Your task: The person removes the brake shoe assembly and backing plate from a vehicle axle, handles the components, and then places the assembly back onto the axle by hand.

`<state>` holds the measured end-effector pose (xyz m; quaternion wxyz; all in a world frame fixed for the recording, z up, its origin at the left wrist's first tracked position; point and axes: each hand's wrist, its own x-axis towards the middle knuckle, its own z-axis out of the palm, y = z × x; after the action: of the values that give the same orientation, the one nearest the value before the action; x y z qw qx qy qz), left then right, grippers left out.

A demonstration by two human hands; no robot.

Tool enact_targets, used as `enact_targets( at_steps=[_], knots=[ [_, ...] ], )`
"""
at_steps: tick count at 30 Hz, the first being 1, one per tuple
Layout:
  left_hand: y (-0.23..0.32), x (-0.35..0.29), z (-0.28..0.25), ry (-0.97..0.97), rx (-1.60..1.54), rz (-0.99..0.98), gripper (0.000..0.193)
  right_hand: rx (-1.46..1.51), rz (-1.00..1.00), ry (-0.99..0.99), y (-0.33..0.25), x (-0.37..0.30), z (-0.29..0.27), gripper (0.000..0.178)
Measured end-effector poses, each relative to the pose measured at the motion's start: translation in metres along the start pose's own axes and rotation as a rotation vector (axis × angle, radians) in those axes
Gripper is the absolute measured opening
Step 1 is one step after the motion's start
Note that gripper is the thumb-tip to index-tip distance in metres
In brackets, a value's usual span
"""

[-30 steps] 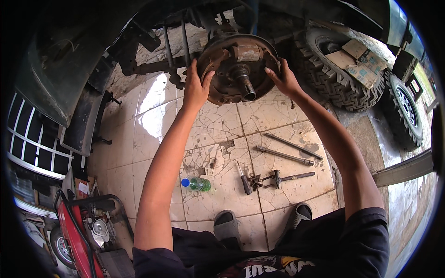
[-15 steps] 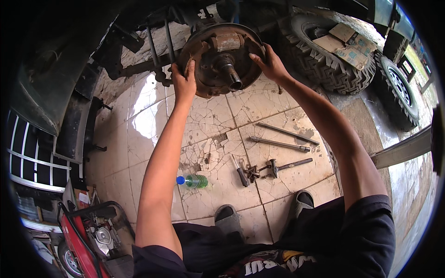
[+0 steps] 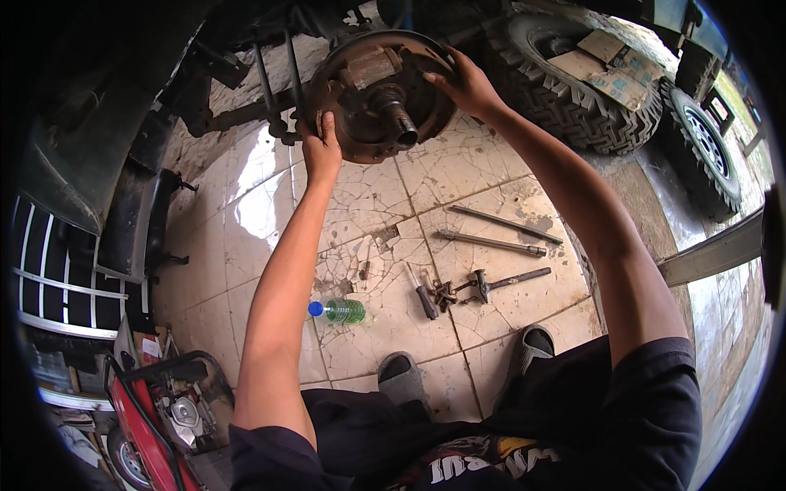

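A rusty round brake backing plate (image 3: 337, 114) stands around the axle spindle (image 3: 395, 114) at the top of the view. Its spindle tube points toward me. A blocky rusty part (image 3: 372, 67) is fixed on the plate's upper face. My left hand (image 3: 322, 149) grips the plate's lower left rim, thumb on the front face. On the upper right rim, my right hand (image 3: 471, 86) holds on the same way. The fingers of both hands curl behind the edge, partly hidden.
Two metal bars (image 3: 495, 243), a hammer (image 3: 483, 286) and a screwdriver (image 3: 425, 299) lie on the cracked tile floor (image 3: 360, 196). A green bottle with a blue cap (image 3: 340, 310) lies near my feet. Large tyres (image 3: 573, 106) are at right, a red machine (image 3: 151, 417) at lower left.
The backing plate has turned a little counterclockwise, its upper block now tilted and further left. Both hands have moved with the rim, the right one slightly up and left.
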<state>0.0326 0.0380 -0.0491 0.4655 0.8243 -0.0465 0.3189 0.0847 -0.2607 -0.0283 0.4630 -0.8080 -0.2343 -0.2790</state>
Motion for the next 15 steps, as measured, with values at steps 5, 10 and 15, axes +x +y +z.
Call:
enact_targets(
  at_steps=[5, 10, 15],
  knots=[
    [0.013, 0.017, 0.002, -0.025, 0.015, 0.059, 0.063, -0.023, 0.047, 0.016, 0.017, -0.011, 0.002, 0.073],
    [0.006, 0.016, -0.002, 0.017, 0.048, 0.058, 0.066, 0.024, 0.055, 0.009, 0.014, -0.011, 0.008, 0.080],
    [0.007, 0.014, 0.001, 0.000, 0.013, 0.066, 0.065, 0.020, 0.034, 0.014, 0.019, -0.010, 0.005, 0.080]
  ],
)
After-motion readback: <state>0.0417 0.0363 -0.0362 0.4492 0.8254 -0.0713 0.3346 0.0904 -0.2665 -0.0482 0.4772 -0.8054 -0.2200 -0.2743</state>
